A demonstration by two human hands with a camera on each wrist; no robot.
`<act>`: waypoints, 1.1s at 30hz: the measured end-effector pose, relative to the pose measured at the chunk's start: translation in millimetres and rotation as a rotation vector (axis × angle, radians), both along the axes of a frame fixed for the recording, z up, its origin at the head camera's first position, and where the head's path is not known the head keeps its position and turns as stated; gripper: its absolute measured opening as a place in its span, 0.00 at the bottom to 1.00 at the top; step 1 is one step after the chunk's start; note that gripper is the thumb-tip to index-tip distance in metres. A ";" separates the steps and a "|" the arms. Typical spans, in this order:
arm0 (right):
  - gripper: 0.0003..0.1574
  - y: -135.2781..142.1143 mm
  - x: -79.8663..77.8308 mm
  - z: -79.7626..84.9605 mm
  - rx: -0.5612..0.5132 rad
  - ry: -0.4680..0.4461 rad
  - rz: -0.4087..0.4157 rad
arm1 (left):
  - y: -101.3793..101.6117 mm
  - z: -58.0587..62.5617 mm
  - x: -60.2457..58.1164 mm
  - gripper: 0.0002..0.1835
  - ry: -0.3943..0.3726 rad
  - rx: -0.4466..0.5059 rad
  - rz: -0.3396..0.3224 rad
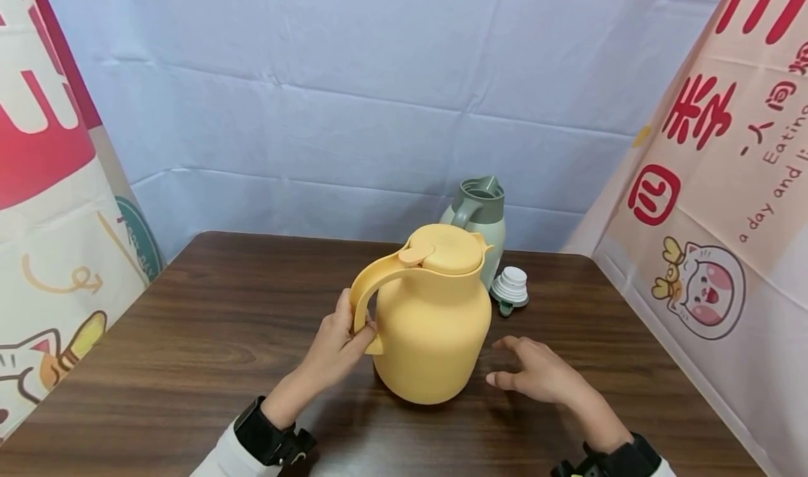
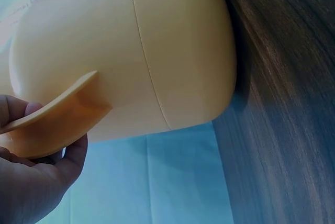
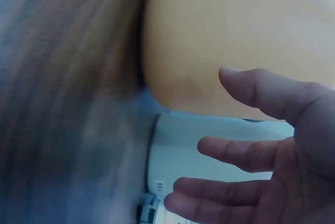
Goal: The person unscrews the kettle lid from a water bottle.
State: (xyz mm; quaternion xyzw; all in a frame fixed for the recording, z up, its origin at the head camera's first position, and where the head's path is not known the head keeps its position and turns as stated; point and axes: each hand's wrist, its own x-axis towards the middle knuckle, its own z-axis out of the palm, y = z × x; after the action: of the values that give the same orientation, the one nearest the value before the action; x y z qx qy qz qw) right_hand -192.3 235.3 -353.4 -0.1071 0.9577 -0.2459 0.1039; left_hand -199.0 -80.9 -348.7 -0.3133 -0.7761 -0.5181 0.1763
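Observation:
A yellow thermos jug (image 1: 435,337) stands upright on the dark wooden table, its lid on and its handle toward the left. My left hand (image 1: 339,347) grips the lower part of that handle (image 2: 57,119), fingers and thumb wrapped round it. Just right of the jug my right hand (image 1: 536,370) hovers low over the table, fingers apart and holding nothing. In the right wrist view its thumb and fingers (image 3: 230,150) spread beside the jug's lower wall. Behind the jug stands a green thermos jug (image 1: 494,231), partly hidden, with its mouth uncovered.
A white and green stopper (image 1: 510,285) lies beside the green jug. The wooden table (image 1: 221,308) ends at a pale blue cloth backdrop (image 1: 315,126). Printed curtains (image 1: 713,182) hang along both sides.

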 end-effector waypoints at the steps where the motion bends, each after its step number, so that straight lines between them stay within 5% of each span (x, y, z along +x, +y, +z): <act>1: 0.37 -0.3 -0.7 2.2 -0.009 0.003 0.005 | 0.0 4.9 3.2 0.13 -0.003 0.003 -0.004; 3: 0.38 -0.8 -2.0 5.7 -0.019 0.010 0.011 | 0.1 13.9 9.3 0.12 -0.005 0.006 -0.008; 10: 0.39 -0.6 -4.8 19.8 -0.019 0.070 0.036 | 0.4 13.5 10.2 0.12 -0.020 0.022 0.002; 19: 0.33 -3.4 -8.3 38.0 -0.083 0.278 -0.008 | -1.0 13.6 8.2 0.12 -0.016 0.020 -0.025; 33: 0.36 -7.7 -7.8 72.7 -0.062 0.327 0.040 | -3.9 14.0 7.9 0.13 -0.045 0.007 -0.063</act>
State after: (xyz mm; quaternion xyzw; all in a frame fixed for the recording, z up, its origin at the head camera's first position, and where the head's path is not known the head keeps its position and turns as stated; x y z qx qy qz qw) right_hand -200.1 227.6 -280.8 -0.1681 0.9515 -0.2524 -0.0520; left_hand -191.1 -84.8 -334.6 -0.3252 -0.7679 -0.5329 0.1438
